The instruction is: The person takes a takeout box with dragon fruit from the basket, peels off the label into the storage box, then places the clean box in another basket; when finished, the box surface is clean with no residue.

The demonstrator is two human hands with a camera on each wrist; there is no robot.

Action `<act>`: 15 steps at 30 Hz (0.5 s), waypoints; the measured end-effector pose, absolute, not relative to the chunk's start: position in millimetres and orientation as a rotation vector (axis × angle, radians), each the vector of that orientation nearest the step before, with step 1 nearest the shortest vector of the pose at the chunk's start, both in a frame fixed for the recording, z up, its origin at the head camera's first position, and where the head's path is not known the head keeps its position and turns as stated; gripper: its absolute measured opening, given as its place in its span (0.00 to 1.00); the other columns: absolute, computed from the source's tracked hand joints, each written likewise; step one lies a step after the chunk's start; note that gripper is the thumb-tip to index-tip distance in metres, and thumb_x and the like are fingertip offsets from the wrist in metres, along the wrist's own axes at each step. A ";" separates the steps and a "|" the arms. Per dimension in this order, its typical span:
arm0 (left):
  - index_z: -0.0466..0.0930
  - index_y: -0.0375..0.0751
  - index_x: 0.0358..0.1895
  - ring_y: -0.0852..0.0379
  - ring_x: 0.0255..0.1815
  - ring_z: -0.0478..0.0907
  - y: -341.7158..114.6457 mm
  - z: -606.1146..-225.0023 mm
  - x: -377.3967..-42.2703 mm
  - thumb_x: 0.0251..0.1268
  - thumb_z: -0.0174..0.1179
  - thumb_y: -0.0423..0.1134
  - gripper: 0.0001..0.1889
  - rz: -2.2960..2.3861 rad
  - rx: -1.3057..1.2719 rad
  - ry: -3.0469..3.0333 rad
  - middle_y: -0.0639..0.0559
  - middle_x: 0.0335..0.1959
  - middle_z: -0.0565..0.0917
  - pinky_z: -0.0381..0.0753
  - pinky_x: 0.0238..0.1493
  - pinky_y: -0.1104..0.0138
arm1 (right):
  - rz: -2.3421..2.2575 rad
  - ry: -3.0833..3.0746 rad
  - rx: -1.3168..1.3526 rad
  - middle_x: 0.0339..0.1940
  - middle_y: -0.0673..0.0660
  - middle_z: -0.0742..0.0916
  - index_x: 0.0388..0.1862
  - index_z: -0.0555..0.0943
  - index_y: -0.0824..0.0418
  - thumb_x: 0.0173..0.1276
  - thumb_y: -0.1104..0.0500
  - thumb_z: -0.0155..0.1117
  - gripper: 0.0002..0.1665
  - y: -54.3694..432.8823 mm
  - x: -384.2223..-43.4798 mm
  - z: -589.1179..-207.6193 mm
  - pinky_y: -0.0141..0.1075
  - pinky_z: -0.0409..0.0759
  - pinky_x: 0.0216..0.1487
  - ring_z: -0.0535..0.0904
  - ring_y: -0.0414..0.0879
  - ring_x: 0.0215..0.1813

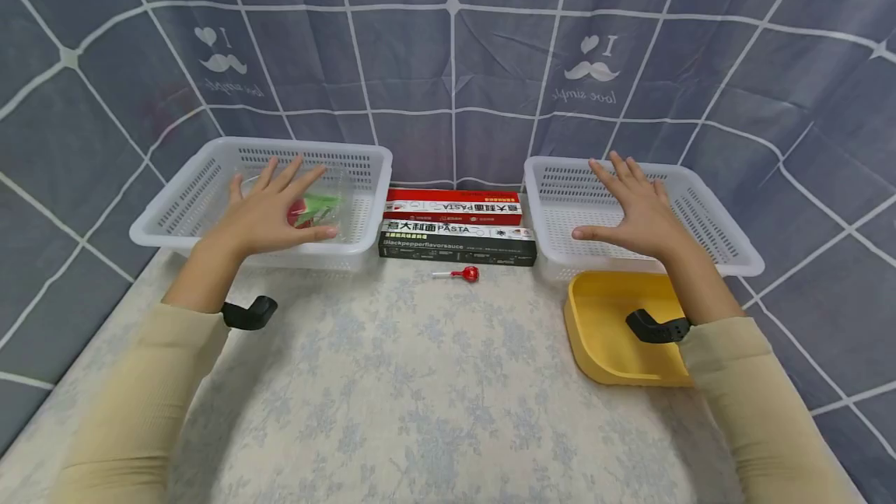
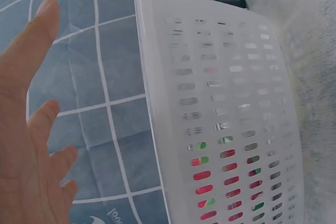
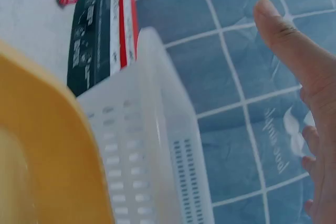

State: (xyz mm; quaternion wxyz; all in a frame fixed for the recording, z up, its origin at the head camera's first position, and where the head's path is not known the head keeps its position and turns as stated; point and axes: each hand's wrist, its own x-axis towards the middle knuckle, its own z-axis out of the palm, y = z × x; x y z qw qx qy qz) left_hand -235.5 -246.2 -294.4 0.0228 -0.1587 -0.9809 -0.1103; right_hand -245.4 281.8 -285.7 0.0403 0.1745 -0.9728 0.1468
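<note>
My left hand (image 1: 269, 215) hovers with spread fingers over the left white basket (image 1: 203, 148), holding nothing. Inside that basket lies a clear package with red and green contents (image 1: 318, 208), partly hidden by the hand. Over the right white basket (image 1: 728, 239) my right hand (image 1: 644, 212) is likewise spread, its palm free. Between the baskets are a red pasta box (image 1: 453, 207) and a black pasta box (image 1: 458, 243), side by side. A red lollipop (image 1: 469, 274) with a white stick lies just in front of them.
A yellow bin (image 1: 595, 360) stands in front of the right basket, partly behind the right forearm. Pale flowered cloth (image 1: 420, 395) covers the table. A blue-grey curtain (image 1: 490, 61) with white lines hangs behind and at both sides.
</note>
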 end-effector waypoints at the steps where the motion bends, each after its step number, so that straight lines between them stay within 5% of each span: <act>1: 0.42 0.61 0.79 0.38 0.77 0.26 -246.3 -295.4 -233.5 0.55 0.56 0.73 0.52 -0.339 -0.494 -3.024 0.44 0.79 0.37 0.20 0.60 0.29 | 0.456 -2.966 0.539 0.80 0.55 0.39 0.80 0.41 0.44 0.56 0.31 0.67 0.64 280.9 -243.5 -285.2 0.65 0.24 0.68 0.28 0.55 0.78; 11: 0.42 0.61 0.79 0.42 0.78 0.28 -240.9 -309.2 -213.8 0.57 0.59 0.68 0.50 -0.553 -0.439 -2.910 0.45 0.80 0.40 0.19 0.63 0.32 | 0.776 -2.720 0.500 0.81 0.52 0.47 0.80 0.50 0.48 0.56 0.36 0.70 0.60 266.0 -221.5 -286.3 0.63 0.27 0.70 0.36 0.53 0.79; 15: 0.48 0.58 0.78 0.40 0.78 0.37 -235.3 -321.0 -206.5 0.58 0.62 0.64 0.48 -0.660 -0.390 -2.780 0.43 0.79 0.48 0.25 0.64 0.31 | 1.016 -2.541 0.489 0.80 0.53 0.55 0.78 0.58 0.52 0.59 0.40 0.71 0.53 250.6 -213.6 -292.9 0.63 0.36 0.72 0.43 0.53 0.79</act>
